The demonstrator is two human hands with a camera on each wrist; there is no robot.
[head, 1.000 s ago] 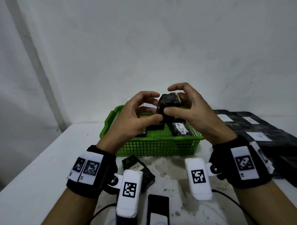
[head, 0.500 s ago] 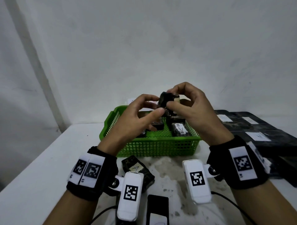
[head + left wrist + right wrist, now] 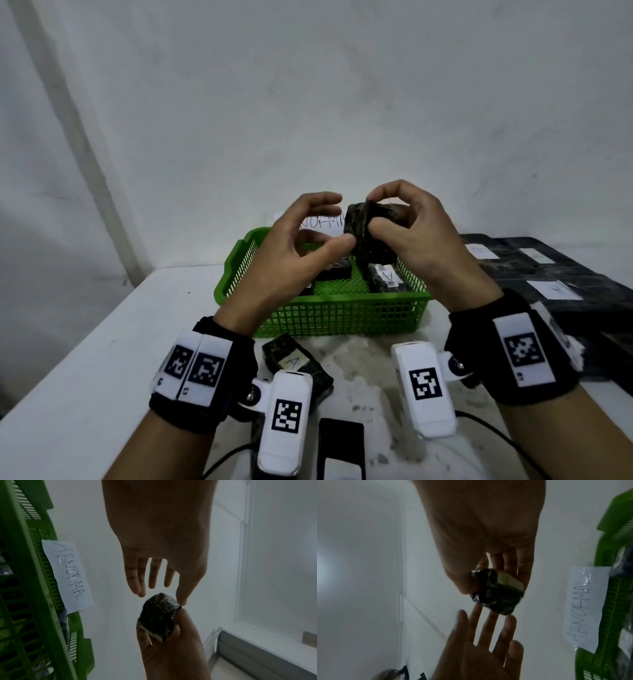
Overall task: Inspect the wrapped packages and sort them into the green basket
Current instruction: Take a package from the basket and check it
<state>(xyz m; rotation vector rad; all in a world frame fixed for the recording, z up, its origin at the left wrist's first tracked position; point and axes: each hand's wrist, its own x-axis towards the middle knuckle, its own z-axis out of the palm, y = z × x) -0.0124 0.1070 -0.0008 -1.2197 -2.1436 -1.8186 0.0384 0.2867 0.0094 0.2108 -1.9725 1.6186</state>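
Observation:
A small package (image 3: 370, 236) in dark wrapping is held up above the green basket (image 3: 342, 301). My right hand (image 3: 375, 214) grips it between thumb and curled fingers. The right wrist view shows the package (image 3: 498, 596) with a pale label on one face. My left hand (image 3: 337, 221) is beside it on the left, fingers loose and spread. In the left wrist view only its thumb tip touches the package (image 3: 157, 616). Two dark packages (image 3: 387, 279) lie in the basket, one marked "A".
A paper label reading "ABNORMAL" (image 3: 68, 574) is taped to the basket's far wall. Another wrapped package marked "A" (image 3: 294, 359) lies on the white table in front of the basket. Larger dark packages (image 3: 548, 274) are stacked at the right. A black device (image 3: 340, 445) lies near the front edge.
The package has been turned between the hands. My left hand has gone from pinching it to a loose, spread pose with the thumb touching; the right hand keeps its hold.

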